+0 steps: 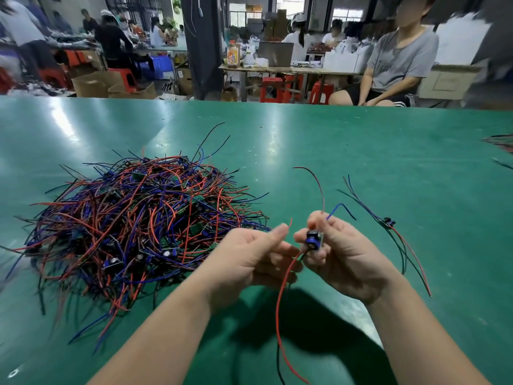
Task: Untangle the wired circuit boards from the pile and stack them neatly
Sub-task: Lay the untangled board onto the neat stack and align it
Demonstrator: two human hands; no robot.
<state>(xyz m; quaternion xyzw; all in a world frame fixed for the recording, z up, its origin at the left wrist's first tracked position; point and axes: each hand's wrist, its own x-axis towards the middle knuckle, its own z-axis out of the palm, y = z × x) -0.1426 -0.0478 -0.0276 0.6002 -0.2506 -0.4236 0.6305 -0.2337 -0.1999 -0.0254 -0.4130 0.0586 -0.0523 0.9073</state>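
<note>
My right hand (344,257) pinches a wired circuit board (314,240) in curled fingers, my left hand (249,257) pinching a red wire (290,221), beside the tangled pile (138,218) on the green table (361,151).

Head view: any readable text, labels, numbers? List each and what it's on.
No text here reads legibly.
Bottle label: printed characters, too blurred to read.
Grey T-shirt: faint print, too blurred to read.
Circuit board held in the right hand: any markings are too small to tell.
Cardboard boxes: no legible print.
</note>
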